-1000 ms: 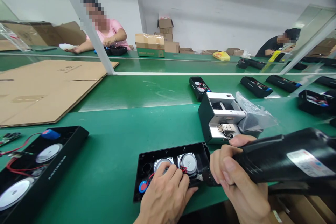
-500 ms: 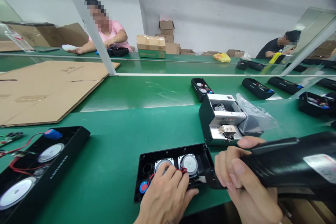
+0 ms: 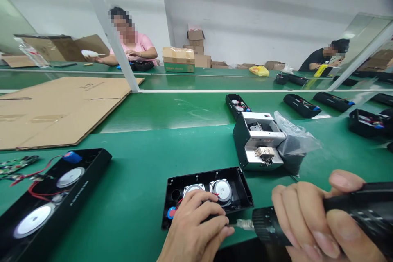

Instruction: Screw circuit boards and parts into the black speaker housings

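Note:
My right hand is wrapped round a black electric screwdriver. Its bit points left, and the tip ends at the fingertips of my left hand. The thumb and forefinger of that hand are pinched together there; whatever sits between them is too small to make out. My left hand lies over the near edge of a black speaker housing, which rests open side up. Inside it are two round speakers, red wires and a blue-wrapped round part, partly covered by my fingers.
A silver-and-black machine stands behind the housing, with a plastic bag at its right. Another open housing and a circuit board lie left. Flattened cardboard is farther back. Two people sit across the bench.
The screwdriver has drawn back from inside the housing toward its near side, coming lower and closer. My left fingers have curled, with thumb and forefinger now at the bit tip.

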Available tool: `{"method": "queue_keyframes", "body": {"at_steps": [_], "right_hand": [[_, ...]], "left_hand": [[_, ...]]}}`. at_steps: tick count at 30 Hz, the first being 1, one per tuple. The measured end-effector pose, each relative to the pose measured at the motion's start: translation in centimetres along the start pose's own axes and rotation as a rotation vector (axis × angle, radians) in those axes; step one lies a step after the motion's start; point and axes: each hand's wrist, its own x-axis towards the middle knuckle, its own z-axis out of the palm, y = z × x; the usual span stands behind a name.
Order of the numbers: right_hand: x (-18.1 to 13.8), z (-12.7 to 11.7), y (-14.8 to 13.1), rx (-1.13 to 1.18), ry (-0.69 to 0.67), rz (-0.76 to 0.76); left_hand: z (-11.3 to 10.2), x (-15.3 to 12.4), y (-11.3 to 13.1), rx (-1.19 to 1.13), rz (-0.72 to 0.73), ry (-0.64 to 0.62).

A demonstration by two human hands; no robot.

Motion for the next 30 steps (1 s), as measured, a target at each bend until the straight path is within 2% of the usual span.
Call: {"method": "queue_keyframes", "body": {"at_steps": [7,11,17,19,23,30], "right_hand": [[-0.2,0.0,-0.1,-0.005,-0.007,-0.025],[-0.1,0.2,-0.3,-0.012,-0.03,0.017],[-0.1,0.9,-0.8,-0.083,-0.006,0.023],[0.0,1.0,-0.7,-0.121,0.015,0.04],[0.5,0.5,0.6,-0.148,0.046,0.029],[1.0,-1.0,3.5,-0.115,-0.022,0.044]], "left_hand": [[-0.1,-0.4,0.4,-0.009,0.011,0.032],[-0.1,0.0,0.8,0.005,0.02,0.059],[0.4,-0.1,0.6,0.104,0.011,0.108],[0.5,-0.2,0.1,0.196,-0.01,0.089],[1.0,-0.8,-0.9,0.332,-0.078,-0.025],[2.4,-1.9,-1.7,0.39,-0.057,-0.078]]}}
